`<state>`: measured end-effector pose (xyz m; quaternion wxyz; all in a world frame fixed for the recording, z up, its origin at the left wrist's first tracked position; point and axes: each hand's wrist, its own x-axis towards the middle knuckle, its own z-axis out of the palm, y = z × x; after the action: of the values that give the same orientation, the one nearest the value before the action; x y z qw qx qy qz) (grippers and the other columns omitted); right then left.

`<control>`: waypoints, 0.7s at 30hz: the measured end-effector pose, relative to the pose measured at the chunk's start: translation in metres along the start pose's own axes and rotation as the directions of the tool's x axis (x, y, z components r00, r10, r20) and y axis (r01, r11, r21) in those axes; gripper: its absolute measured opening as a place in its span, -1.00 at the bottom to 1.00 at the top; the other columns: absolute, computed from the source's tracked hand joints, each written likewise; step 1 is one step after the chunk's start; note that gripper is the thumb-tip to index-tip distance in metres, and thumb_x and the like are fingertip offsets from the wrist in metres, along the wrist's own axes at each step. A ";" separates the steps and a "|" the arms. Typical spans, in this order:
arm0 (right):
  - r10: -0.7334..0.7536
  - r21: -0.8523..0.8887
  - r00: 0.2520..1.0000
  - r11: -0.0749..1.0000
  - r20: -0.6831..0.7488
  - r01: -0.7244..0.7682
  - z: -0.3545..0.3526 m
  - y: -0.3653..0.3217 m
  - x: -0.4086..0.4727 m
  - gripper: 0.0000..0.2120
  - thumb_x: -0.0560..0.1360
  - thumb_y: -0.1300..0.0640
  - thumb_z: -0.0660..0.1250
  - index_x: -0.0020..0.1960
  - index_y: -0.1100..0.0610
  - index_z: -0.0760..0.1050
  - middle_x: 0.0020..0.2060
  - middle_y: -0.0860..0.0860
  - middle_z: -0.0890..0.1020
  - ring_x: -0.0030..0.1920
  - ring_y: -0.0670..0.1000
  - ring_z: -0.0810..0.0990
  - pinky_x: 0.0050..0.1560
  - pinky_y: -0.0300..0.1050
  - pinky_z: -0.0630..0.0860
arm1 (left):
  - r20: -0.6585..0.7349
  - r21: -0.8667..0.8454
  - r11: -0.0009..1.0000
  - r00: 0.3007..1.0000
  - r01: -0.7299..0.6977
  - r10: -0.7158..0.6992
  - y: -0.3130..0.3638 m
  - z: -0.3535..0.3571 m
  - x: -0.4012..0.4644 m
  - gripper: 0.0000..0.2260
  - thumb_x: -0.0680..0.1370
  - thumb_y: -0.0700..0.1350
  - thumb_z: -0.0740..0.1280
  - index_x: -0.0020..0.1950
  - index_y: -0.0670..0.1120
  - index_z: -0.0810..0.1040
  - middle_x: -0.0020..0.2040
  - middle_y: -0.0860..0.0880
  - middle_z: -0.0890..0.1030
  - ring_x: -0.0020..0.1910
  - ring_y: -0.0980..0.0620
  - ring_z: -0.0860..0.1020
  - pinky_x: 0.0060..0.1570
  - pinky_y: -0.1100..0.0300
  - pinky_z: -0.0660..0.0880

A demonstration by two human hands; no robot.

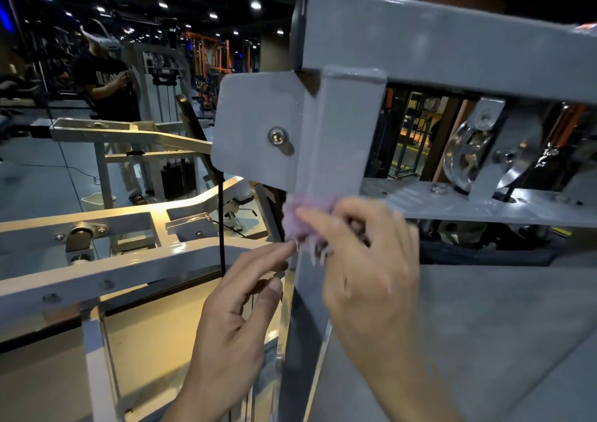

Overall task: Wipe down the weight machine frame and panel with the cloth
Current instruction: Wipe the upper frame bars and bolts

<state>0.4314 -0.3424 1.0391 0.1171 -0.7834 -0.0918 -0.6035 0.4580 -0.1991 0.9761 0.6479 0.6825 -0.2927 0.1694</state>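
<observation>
The grey weight machine frame (342, 130) fills the upper right, with a vertical post running down the middle and a flat grey plate (252, 121) bolted to its left side. A fuzzy purple cloth (303, 211) is bunched against the post just below that plate. My right hand (365, 253) grips the cloth with curled fingers and presses it on the post. My left hand (235, 318) is lower and to the left, its index finger stretched toward the cloth's frayed lower edge, the other fingers loosely curled. Whether the fingertip touches the cloth is blurred.
A pulley wheel (468, 160) and bracket sit inside the frame at right. A black cable (221, 214) hangs left of the post. Pale grey machine arms (113, 266) cross the lower left. A person in a dark shirt (103, 82) stands far back left among gym machines.
</observation>
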 end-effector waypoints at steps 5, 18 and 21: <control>-0.041 0.011 0.996 0.999 -0.076 0.042 -0.004 0.004 0.060 -0.70 0.65 0.18 0.19 0.16 0.11 0.69 0.00 0.07 0.58 -0.01 0.02 0.41 -0.02 -0.09 0.36 | -0.017 0.001 1.000 1.000 0.018 -0.018 0.003 0.002 0.003 -0.64 0.63 -0.13 0.26 0.34 0.22 0.60 0.33 0.09 0.59 0.30 -0.02 0.57 0.16 0.01 0.56; -0.061 -0.005 0.994 0.998 -0.092 0.061 -0.008 0.007 0.090 -0.74 0.58 0.26 0.29 0.17 0.10 0.68 0.04 0.06 0.56 0.01 -0.01 0.40 -0.01 -0.12 0.39 | 0.000 -0.005 0.999 0.999 0.044 -0.044 0.014 -0.001 0.011 -0.43 0.61 -0.42 0.27 0.23 0.27 0.66 0.28 0.15 0.62 0.35 0.09 0.53 0.20 0.01 0.50; -0.032 0.022 0.999 0.999 -0.036 0.033 0.000 0.005 0.047 -0.74 0.66 0.14 0.23 0.20 0.11 0.67 0.09 -0.03 0.48 0.02 -0.09 0.34 -0.05 -0.15 0.40 | 0.013 0.036 0.999 0.999 0.035 -0.035 0.011 -0.004 0.012 -0.41 0.60 -0.44 0.27 0.23 0.28 0.65 0.29 0.18 0.62 0.35 0.12 0.52 0.20 0.08 0.48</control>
<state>0.4451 -0.3475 1.0846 0.1177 -0.7694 -0.1091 -0.6183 0.4609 -0.1976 0.9923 0.6365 0.7001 -0.2821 0.1584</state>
